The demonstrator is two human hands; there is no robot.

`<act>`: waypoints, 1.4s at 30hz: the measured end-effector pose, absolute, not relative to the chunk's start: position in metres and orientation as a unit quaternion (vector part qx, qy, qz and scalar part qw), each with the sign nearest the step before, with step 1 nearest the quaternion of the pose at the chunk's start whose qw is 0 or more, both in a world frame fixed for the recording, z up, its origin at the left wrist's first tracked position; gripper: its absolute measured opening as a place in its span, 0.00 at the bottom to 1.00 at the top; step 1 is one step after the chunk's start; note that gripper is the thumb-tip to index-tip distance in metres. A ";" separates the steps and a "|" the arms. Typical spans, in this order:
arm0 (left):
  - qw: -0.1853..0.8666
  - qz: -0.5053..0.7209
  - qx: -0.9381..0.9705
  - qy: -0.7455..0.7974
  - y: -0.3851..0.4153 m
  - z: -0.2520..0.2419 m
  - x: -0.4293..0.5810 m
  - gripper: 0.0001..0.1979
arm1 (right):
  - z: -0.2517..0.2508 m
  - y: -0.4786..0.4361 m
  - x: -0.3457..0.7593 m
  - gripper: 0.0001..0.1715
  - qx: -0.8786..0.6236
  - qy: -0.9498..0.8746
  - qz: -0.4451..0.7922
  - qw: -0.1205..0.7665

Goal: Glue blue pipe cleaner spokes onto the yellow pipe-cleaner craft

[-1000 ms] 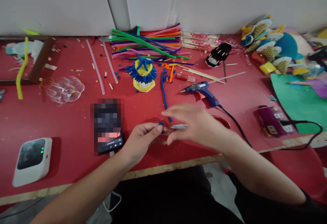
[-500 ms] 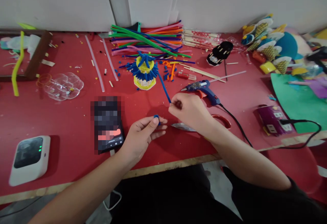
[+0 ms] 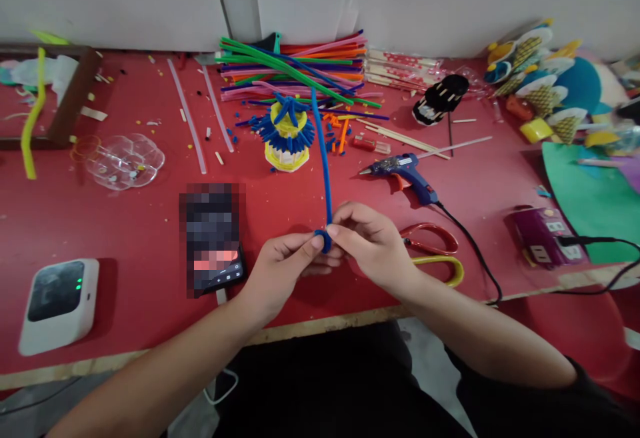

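My left hand (image 3: 285, 265) pinches a small blue coil (image 3: 326, 243) between thumb and fingers. A long blue pipe cleaner (image 3: 323, 158) rises from the coil, leaning slightly left at its upper end. At its lower end, my right hand (image 3: 373, 245) closes thumb and fingertips on the pipe cleaner, against the coil. Both hands meet above the red table, and part of the coil is hidden by the fingers. Beyond them stands a small tiered model (image 3: 289, 137) in yellow and blue. Scissors with red and yellow handles (image 3: 433, 238) lie partly under my right hand.
A blue glue gun (image 3: 400, 168) lies to the right, its cord trailing to the table edge. Colourful pipe cleaners (image 3: 290, 68) are piled at the back. A phone (image 3: 215, 241) and a white device (image 3: 60, 305) sit left. A black model (image 3: 440, 101) stands back right.
My right hand has come down and left to meet my left hand at the coil. The pipe cleaner, earlier stretched out to the upper left, now stands more upright. The view has shifted slightly.
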State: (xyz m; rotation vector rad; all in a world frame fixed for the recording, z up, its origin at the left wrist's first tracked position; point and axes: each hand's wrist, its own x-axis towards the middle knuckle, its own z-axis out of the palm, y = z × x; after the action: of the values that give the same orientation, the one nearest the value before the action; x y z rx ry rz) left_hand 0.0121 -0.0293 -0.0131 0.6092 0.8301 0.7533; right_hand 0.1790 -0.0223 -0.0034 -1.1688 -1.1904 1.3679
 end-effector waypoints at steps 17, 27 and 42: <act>0.760 0.306 0.426 0.384 -0.028 -0.009 0.011 0.15 | 0.000 -0.028 0.189 0.16 -0.391 -0.470 0.675 0.414; 0.527 0.356 0.615 0.466 -0.026 -0.011 0.006 0.10 | -0.008 -0.016 0.199 0.12 -0.475 -0.445 0.539 0.535; 0.256 0.259 0.720 0.591 0.001 -0.013 -0.006 0.15 | -0.011 -0.021 0.196 0.21 -0.477 -0.451 0.535 0.532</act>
State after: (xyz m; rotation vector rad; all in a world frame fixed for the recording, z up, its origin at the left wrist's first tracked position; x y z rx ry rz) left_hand -0.0065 0.0007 -0.0130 1.9545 1.6036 0.7023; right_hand 0.1959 -0.0210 -0.0108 -1.1375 -1.0747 1.2773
